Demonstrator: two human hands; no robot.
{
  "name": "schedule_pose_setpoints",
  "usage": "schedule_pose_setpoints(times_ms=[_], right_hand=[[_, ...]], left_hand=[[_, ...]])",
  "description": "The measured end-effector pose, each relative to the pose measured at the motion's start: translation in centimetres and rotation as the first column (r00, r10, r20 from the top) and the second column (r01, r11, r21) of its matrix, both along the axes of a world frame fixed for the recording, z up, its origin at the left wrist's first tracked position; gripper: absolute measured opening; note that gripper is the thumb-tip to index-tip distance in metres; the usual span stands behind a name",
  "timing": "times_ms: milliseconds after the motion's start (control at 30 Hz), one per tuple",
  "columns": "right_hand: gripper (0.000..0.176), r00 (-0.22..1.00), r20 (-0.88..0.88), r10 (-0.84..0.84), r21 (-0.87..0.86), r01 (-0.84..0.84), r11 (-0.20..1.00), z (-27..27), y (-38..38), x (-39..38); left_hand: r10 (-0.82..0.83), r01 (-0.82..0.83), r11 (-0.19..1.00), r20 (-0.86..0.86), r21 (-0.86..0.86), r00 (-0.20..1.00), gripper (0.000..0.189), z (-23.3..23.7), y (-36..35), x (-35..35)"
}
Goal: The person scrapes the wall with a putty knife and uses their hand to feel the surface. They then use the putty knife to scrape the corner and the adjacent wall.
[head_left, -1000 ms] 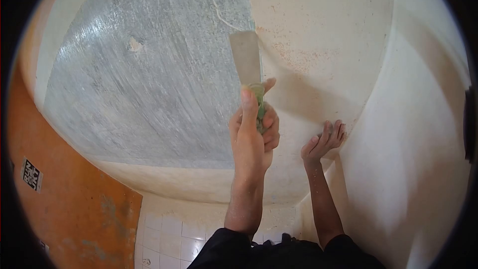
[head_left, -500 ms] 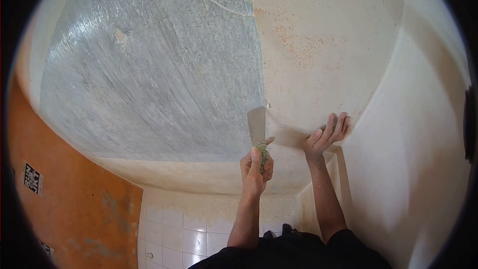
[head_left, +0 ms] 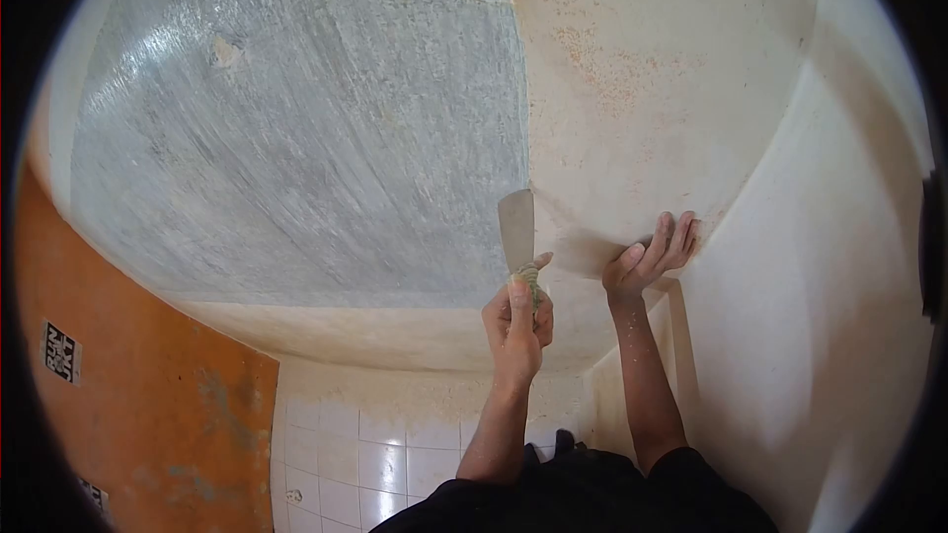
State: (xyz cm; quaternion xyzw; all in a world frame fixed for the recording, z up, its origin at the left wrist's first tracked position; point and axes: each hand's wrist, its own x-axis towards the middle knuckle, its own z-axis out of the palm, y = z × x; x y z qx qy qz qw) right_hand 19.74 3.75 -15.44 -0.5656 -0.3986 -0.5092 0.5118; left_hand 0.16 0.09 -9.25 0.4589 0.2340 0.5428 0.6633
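Observation:
My left hand (head_left: 515, 324) is closed around the wrapped handle of a putty knife (head_left: 516, 227), thumb along the handle. The flat metal blade points up, its tip at the border between a grey, streaky patch (head_left: 326, 158) and the bare cream wall (head_left: 671, 138). To the right, my right hand (head_left: 652, 257) rests against the cream surface near the corner, fingers stretched out and slightly apart. Pale specks dot the right forearm.
An orange wall (head_left: 148, 365) with a black-and-white sticker (head_left: 61, 351) stands at the left. White tiles (head_left: 341, 444) show low down. A pale side wall (head_left: 790, 336) rises on the right, beside a recessed frame edge (head_left: 681, 336).
The putty knife in my left hand has moved slightly up and right along the grey patch's edge. My right hand stays in about the same place; the view has shifted a little.

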Motion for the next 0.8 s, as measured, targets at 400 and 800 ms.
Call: schedule_pose_setpoints(times_ms=[400,800], right_hand=[[0.047,0.999,0.028,-0.022,-0.024,0.023,0.999,-0.3,0.2,0.3],[0.047,0.999,0.048,-0.018,0.001,0.018,1.0,-0.2,0.2,0.5]], left_hand=[[0.126,-0.119,0.987,-0.058,0.105,0.99,0.064,2.2,0.0,1.1],[0.204,-0.184,0.967,-0.099,0.178,0.974,0.061,2.5,-0.3,1.2]])
